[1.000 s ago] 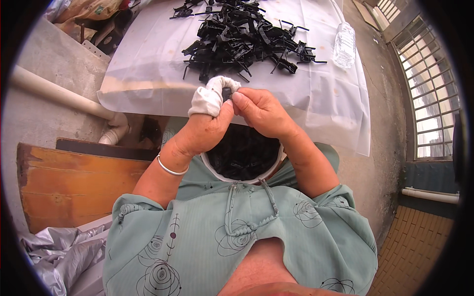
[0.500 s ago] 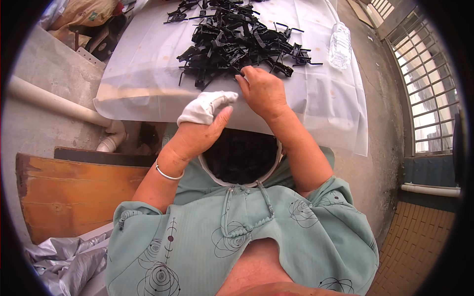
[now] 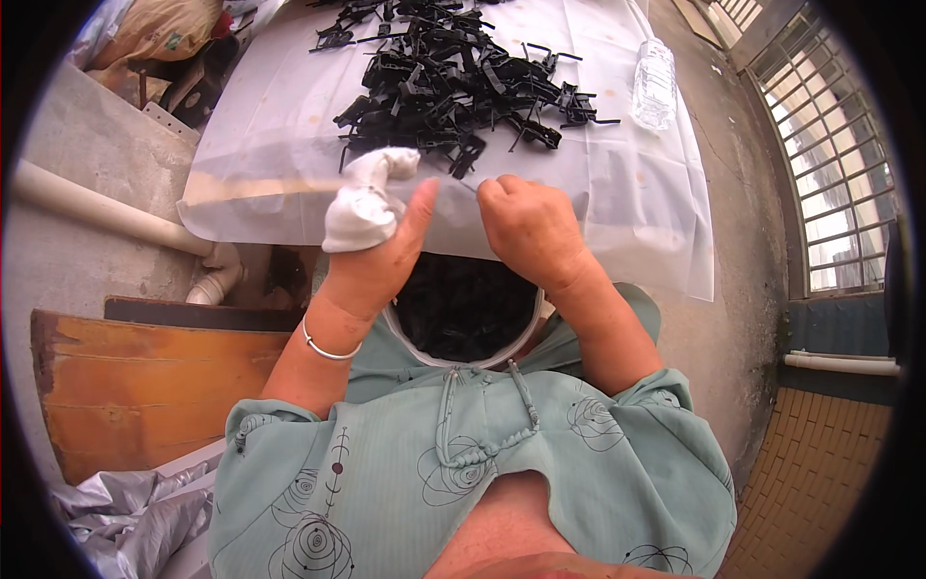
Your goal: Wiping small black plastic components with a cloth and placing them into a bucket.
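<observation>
A heap of black plastic clip-like parts [image 3: 453,87] lies on the table in front of me. My right hand [image 3: 531,222] is closed at the near edge of the table, its fingertips pinched on the thin end of one black plastic part [image 3: 468,157]. The wider end of that part points away from me, beside the heap. Left of it, my left hand [image 3: 374,212] wears a white glove over the fingers, with the thumb bare. Its gloved fingers are bent and the thumb stands apart, with nothing seen between them. Under both hands, a white-rimmed bucket [image 3: 424,359] holds many black pieces.
Translucent plastic sheeting [image 3: 617,212] covers the table and hangs over its near edge. A clear plastic bottle [image 3: 654,85] rests at the right. To the left are a pale pipe [image 3: 106,207] and an orange-brown wooden board [image 3: 164,386]. A barred window [image 3: 830,164] is at the right.
My right hand has drawn back from the heap toward me with a black plastic part in its fingers. My left hand has shifted left, its thumb farther from the gloved fingers.
</observation>
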`<state>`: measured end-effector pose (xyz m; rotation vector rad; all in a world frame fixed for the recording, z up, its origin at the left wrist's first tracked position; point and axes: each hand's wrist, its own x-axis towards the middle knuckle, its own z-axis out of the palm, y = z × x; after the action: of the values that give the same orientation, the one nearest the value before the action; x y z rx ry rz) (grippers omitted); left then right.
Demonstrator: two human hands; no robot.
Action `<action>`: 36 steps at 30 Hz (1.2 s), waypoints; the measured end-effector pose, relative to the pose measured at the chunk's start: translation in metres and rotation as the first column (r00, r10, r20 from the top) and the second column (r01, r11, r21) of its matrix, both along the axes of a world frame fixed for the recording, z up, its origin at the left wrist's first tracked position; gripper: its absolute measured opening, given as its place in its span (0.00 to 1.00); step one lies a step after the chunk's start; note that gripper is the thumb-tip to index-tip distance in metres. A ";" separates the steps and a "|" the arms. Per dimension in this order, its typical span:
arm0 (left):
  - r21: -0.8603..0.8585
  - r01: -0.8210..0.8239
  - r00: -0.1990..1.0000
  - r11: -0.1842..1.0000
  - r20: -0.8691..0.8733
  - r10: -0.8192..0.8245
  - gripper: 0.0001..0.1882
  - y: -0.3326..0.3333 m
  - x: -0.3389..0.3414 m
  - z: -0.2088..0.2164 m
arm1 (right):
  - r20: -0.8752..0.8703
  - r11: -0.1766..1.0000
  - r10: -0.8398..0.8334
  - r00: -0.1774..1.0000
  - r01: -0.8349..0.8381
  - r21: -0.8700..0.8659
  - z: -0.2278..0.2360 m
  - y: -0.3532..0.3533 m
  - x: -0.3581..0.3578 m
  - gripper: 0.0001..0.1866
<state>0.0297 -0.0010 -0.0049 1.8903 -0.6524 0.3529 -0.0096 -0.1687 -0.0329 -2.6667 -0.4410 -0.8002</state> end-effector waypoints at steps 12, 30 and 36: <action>-0.366 0.292 0.688 0.883 -0.561 -0.460 0.13 -0.004 -0.011 -0.004 | -0.165 0.502 0.305 0.938 -0.011 0.865 0.006 0.012 -0.004 0.09; 0.264 0.059 0.979 0.963 0.175 -0.108 0.15 -0.002 -0.010 -0.021 | -0.280 0.553 0.337 0.899 0.052 0.832 -0.021 0.031 0.004 0.14; -0.069 0.180 0.965 0.981 -0.183 -0.190 0.17 0.001 -0.004 -0.019 | -0.209 0.468 0.468 0.859 -0.040 0.883 -0.011 0.011 0.005 0.13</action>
<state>0.0255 -0.0004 -0.0237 1.7709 -0.6782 0.0683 -0.0041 -0.1579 -0.0439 -1.6497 -0.2214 -0.1827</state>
